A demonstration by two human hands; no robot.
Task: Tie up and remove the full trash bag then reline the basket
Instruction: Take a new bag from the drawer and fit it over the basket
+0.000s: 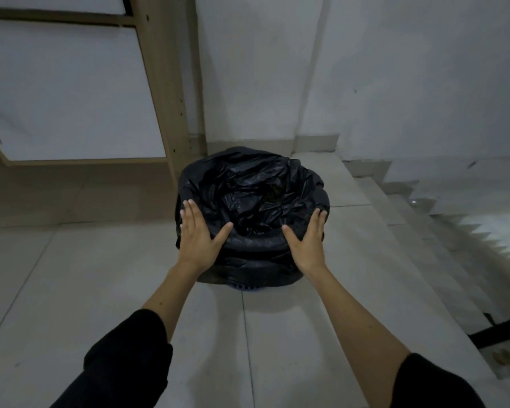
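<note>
Head view looks down on the black trash bag [252, 207], which lines the basket [249, 288] on the tiled floor [71, 290]; the bag's mouth is folded out over the rim and hangs so far down that only a sliver of blue basket shows beneath its near edge. Against that bag, the left hand [198, 232] lies flat on its near-left side, fingers straight and thumb spread toward the middle. The right hand [306, 240] mirrors it on the near-right side, fingers straight and thumb out, though its fingertips are too dark to read exactly. Neither hand pinches any plastic; both only rest on the folded rim, and the bag has not been gathered or tied.

Beyond the bag rises a wooden frame [165, 92] and the white wall [395, 69]; to the bag's right a staircase [418, 219] drops away.

The thin film could tear if peeled off the rim unevenly. Lifting before the mouth is closed could spill the contents, and the light basket may rise with the bag or tip toward those stairs.
</note>
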